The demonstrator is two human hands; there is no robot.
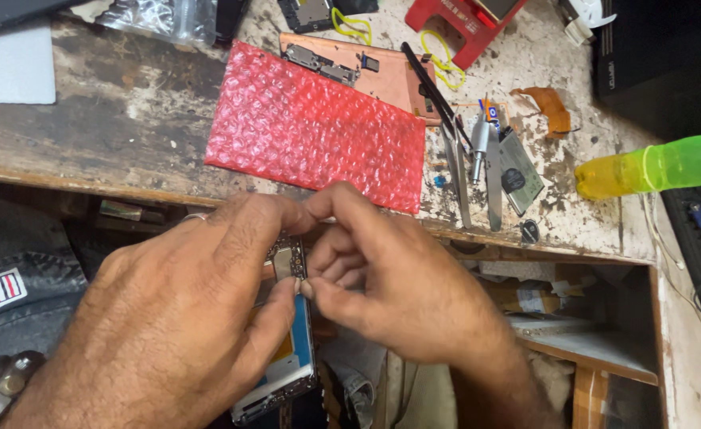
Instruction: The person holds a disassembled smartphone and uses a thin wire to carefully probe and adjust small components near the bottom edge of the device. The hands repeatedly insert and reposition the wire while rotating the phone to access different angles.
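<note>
The opened phone (287,361) sits low in the view, below the front edge of the worktop (104,119), held between both hands with its top end up. The left hand (168,318) wraps it from the left, its fingers (275,314) closed on the phone's edge and thumb pressed near the exposed top part, a small metal-rimmed section. The right hand (390,278) comes in from the right, its fingers (335,258) curled and pinched together against that same top part (the two hands hide most of the body). A pale blue and orange patch shows on the phone's lower face.

On the worn, stained wooden worktop behind lies a red bubble-wrap pouch (315,127), flat and rectangular, partly covering a copper-coloured phone back (382,75) that carries small grey metal parts. To the right lie metal tweezers (455,163), a slim screwdriver (479,147) and a small grey battery-like slab with a dark round sticker (519,171). A yellow-green plastic bottle (652,167) lies on its side at the right edge. A red box (458,24) sits at the top, with yellow rubber bands (438,52) beside it.
</note>
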